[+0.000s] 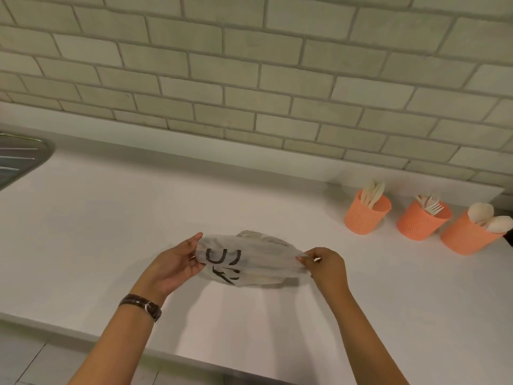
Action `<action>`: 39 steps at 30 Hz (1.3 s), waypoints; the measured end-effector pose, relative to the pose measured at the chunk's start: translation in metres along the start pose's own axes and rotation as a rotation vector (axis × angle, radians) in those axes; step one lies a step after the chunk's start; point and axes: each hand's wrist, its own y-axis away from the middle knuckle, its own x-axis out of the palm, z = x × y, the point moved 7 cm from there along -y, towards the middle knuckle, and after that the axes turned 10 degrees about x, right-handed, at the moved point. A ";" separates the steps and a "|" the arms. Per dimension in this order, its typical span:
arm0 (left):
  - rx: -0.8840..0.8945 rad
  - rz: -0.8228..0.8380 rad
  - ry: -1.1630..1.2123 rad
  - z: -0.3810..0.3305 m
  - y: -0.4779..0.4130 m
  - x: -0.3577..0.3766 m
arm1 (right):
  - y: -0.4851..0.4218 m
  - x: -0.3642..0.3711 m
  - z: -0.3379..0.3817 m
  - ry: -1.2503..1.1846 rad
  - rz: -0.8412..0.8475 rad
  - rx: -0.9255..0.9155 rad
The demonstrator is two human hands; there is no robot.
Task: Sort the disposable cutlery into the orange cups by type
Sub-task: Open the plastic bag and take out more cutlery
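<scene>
Cutlery stands in 3 orange cups, right of both hands.
Left hand grips one end of a thin, limp bag, right hand pinches the other; cups hold knives, forks, spoons: likely light, stiff, easily lifted by their upstanding ends.

Orange perforated cups; white bag, black print.

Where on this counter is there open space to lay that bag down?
The widest bare stretch of counter lies between the sink and the left hand. Another strip runs behind the bag, up to the tiled wall. The right end is crowded: three orange cups stand close together beyond the right hand.
</scene>
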 end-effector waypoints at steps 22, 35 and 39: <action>1.002 0.234 -1.848 -0.030 0.020 0.049 | -0.006 0.042 0.008 -0.787 0.468 0.408; 0.328 0.540 -1.873 -0.015 0.044 0.105 | -0.023 0.008 0.092 0.707 0.170 -0.419; 0.336 0.479 -1.655 0.019 0.069 0.120 | -0.028 0.022 0.139 0.614 0.264 -0.582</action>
